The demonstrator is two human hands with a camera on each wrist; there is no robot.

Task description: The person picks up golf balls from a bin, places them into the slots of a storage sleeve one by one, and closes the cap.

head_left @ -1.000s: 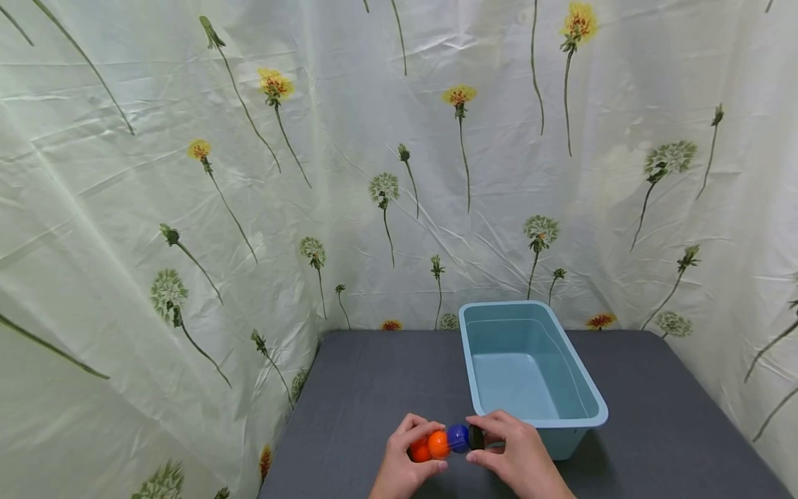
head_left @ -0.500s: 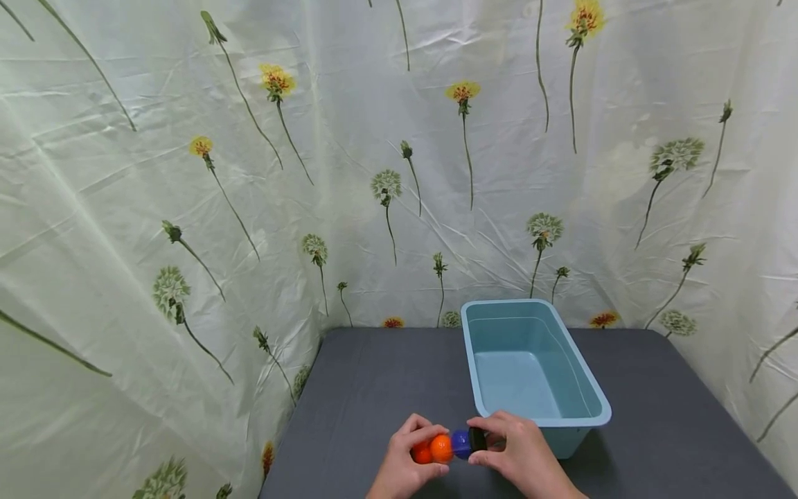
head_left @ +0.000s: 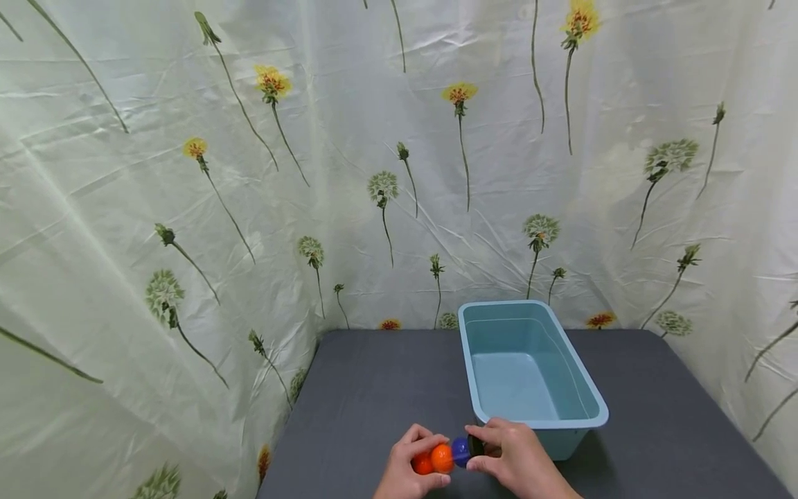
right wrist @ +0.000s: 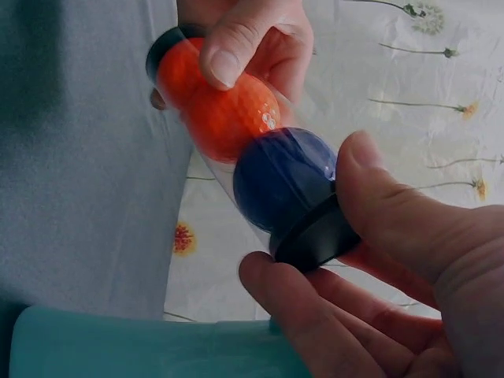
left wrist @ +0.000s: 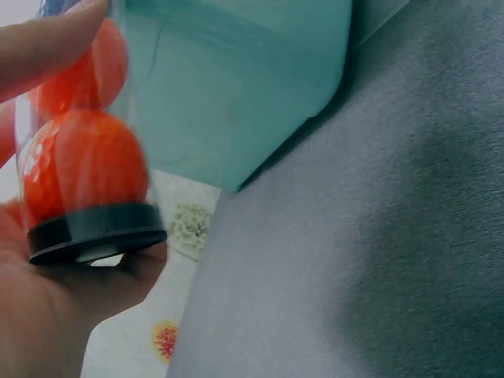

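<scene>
Between my hands is a clear plastic tube (right wrist: 224, 177) with dimpled golf balls inside. Two are orange (right wrist: 230, 118), and one blue golf ball (right wrist: 283, 179) sits toward the right end. My left hand (head_left: 408, 466) grips the tube around its orange end, thumb and fingers on opposite sides. A black end cap (left wrist: 98, 232) shows at that end in the left wrist view. My right hand (head_left: 514, 454) pinches the other black cap (right wrist: 319, 235) between thumb and fingers, beside the blue ball. The tube lies tilted across the right wrist view.
A light blue plastic bin (head_left: 476, 378) stands on the dark grey table (head_left: 386, 381), right behind my right hand. Nothing shows inside it. A white curtain (head_left: 349, 138) printed with dandelions hangs around the table's back and sides.
Both hands and the tube have shifted slightly down toward the body. The right-hand cap now looks a little more tilted. Both hands keep their hold.
</scene>
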